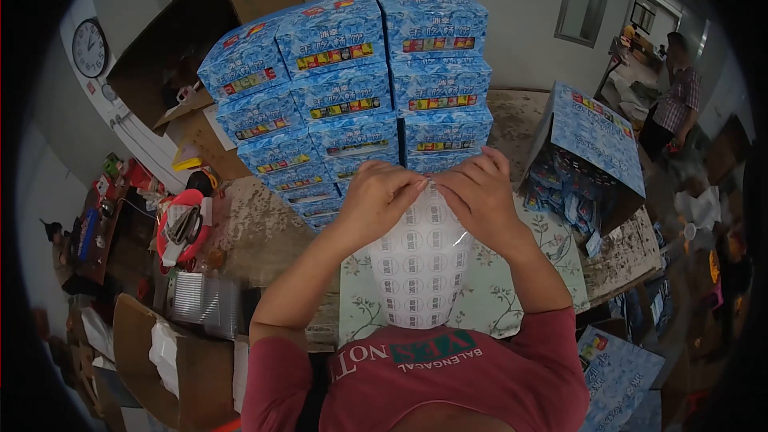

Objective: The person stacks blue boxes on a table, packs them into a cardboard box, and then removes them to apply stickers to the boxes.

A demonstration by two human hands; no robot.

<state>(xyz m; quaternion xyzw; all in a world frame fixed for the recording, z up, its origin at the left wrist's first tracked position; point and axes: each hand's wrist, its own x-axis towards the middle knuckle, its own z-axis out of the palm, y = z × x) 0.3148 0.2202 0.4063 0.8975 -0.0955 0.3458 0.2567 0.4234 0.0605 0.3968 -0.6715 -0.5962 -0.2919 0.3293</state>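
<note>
A sheet of round white labels point(422, 260) hangs down in front of my chest, over a green flowered cloth point(360, 304). My left hand point(376, 202) pinches its top edge between thumb and fingers. Close beside it, my right hand point(480, 198) has its fingers closed on the same top edge. The fingertips of both hands nearly meet there. Just beyond my hands, blue printed boxes point(340, 92) stand stacked in columns on the worn table point(264, 228).
An open blue box point(592, 152) with small packets lies tilted on the right. A red basket point(182, 228) and clear plastic containers point(200, 302) are at the left. Open cardboard boxes point(200, 360) stand lower left. Another person point(677, 100) stands at the far right.
</note>
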